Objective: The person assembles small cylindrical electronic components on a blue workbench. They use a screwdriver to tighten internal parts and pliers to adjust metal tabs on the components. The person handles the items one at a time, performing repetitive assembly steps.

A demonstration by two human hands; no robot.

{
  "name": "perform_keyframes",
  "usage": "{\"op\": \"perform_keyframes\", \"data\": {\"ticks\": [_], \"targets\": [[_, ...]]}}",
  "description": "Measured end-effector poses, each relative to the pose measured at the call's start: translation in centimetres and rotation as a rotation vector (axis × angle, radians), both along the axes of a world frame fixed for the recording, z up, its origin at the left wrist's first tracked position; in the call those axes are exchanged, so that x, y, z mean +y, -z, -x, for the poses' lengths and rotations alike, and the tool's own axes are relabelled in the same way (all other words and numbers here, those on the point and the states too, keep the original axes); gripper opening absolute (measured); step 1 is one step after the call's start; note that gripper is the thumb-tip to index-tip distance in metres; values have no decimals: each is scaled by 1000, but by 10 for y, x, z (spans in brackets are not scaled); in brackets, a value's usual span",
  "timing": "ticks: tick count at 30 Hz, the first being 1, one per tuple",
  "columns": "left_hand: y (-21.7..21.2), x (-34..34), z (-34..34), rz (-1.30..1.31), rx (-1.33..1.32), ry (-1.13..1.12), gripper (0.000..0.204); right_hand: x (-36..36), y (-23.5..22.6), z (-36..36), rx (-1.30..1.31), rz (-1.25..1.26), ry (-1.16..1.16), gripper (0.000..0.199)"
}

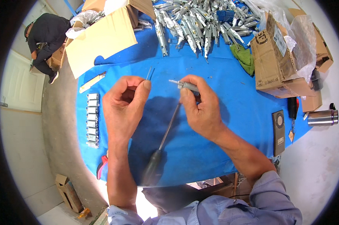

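Over the blue-covered table, my left hand [126, 101] pinches a thin dark metal pin [149, 72] between thumb and forefinger, its end pointing up. My right hand [201, 107] is closed round a small grey cylindrical part [189, 86] with a narrow pale tip aimed left toward the pin. A gap separates the two pieces. Below and between my hands lies a long screwdriver [154, 161] with a dark handle, its shaft running up toward my right hand. My right fingers hide the back end of the grey part.
Several grey metal parts [199, 26] are heaped at the far side. Cardboard boxes [102, 41] [274, 71] flank the heap, with a green cloth [244, 58] beside it. A row of small parts [92, 120] and a utility knife [92, 82] lie left. A steel flask [322, 118] is right. A person [47, 37] bends far left.
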State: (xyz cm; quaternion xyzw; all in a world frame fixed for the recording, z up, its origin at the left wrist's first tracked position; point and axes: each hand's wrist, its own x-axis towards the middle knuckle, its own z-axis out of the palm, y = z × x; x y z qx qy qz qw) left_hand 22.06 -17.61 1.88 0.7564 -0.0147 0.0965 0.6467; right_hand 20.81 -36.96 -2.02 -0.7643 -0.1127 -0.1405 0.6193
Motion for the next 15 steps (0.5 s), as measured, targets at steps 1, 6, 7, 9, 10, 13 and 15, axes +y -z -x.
{"op": "perform_keyframes", "data": {"ticks": [1,6,7,9,10,13,15], "targets": [[-1,2,0,-50,17,-33,7,1,1,-1,-19,0,12,18],[-13,18,11,-470,57,-96,12,-4,6,-8,0,-14,96,17],[-19,20,17,-570,48,-98,13,-5,4,-9,20,-26,91,17],[-22,23,30,-699,56,-108,23,-4,7,-11,26,-55,108,17],[-20,22,38,-800,45,-123,26,-4,8,-13,24,-63,112,18],[-4,22,51,-982,28,-151,30,-5,9,-19,77,-86,105,19],[7,22,54,-1072,-50,-149,28,-6,9,-21,101,-90,106,20]]}}
